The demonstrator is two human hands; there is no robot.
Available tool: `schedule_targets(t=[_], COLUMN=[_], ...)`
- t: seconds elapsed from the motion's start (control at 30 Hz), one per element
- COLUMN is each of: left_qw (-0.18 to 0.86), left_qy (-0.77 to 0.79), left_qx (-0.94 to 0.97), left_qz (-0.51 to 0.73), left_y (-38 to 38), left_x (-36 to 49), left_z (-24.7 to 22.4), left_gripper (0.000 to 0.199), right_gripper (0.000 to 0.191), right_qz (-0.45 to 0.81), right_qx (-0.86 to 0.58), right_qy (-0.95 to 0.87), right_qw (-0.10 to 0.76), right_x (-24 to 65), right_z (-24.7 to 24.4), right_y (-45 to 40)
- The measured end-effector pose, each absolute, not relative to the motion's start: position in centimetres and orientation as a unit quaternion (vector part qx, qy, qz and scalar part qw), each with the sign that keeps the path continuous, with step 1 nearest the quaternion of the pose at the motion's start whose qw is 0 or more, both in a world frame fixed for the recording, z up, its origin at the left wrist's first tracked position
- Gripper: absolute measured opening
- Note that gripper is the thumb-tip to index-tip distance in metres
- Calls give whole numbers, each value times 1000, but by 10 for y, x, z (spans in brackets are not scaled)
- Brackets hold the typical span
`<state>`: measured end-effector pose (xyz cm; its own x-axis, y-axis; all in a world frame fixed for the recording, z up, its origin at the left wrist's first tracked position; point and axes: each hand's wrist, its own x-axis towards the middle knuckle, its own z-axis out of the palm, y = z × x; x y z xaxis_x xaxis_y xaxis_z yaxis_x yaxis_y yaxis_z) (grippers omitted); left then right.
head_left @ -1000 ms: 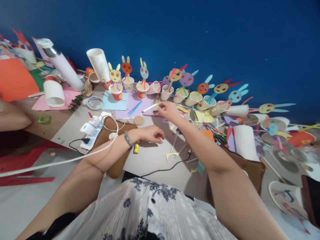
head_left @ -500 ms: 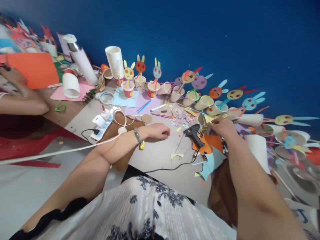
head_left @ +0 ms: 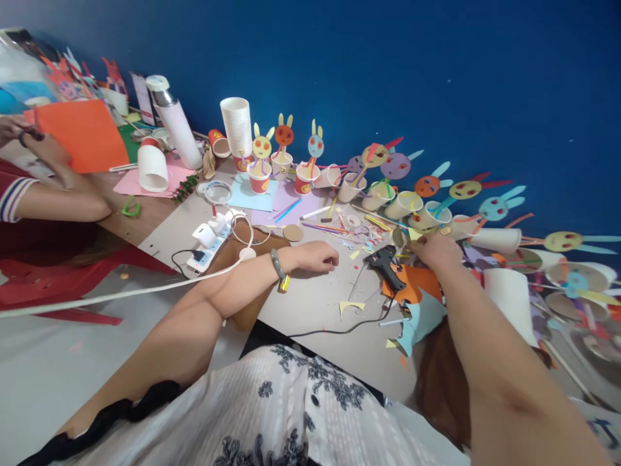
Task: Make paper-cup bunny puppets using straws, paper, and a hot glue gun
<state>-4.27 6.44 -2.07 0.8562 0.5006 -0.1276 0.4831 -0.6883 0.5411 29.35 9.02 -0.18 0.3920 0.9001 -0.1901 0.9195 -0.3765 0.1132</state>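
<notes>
My left hand (head_left: 317, 257) rests on the table with its fingers curled in and nothing visible in them. A bangle is around that wrist, and a small yellow tube (head_left: 284, 283) lies below it. My right hand (head_left: 436, 251) is down among paper scraps, just in front of the row of paper cups; its fingers are bent together, and what they hold, if anything, is hidden. Near its fingertips lies a yellow paper piece (head_left: 414, 233). Between the hands sits a black hot glue gun (head_left: 387, 265), beside orange paper (head_left: 412, 283) and light-blue paper (head_left: 421, 318).
Paper cups with rabbit-face figures (head_left: 262, 147) line the blue wall. A cup stack (head_left: 236, 126) and a thermos (head_left: 179, 133) stand at the back left. A power strip (head_left: 213, 246) lies left, its white cable crossing my left arm. Another person holds orange paper (head_left: 80, 136).
The view has turned slightly left, so most things sit farther right in the picture. My right hand has shifted slightly left relative to the scraps. My left hand stays curled on the table.
</notes>
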Motion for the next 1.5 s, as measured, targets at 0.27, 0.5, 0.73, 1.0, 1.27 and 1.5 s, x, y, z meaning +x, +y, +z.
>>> schedule_targets(t=[0.27, 0.5, 0.73, 1.0, 1.27, 1.5], left_qw=[293, 294, 294, 336, 678, 708], left_qy=[276, 272, 281, 295, 334, 354], left_qx=[915, 916, 914, 894, 640, 592], left_qz=[22, 22, 11, 35, 139, 153], left_y=[64, 63, 64, 64, 60, 64], left_x=[-43, -45, -44, -44, -42, -39], left_z=[-18, -15, -17, -16, -9, -16], left_gripper=[26, 26, 29, 24, 52, 31], right_gripper=[31, 25, 30, 22, 16, 24], right_qz=[-53, -71, -94, -66, 87, 166], right_qx=[829, 847, 852, 820, 568, 358], right_qy=[555, 520, 472, 490, 797, 904], right_qw=[45, -79, -204, -288, -186, -164], right_x=[293, 304, 318, 298, 209, 161], right_z=[2, 7, 11, 26, 9, -8], right_y=[89, 85, 77, 51, -21, -61])
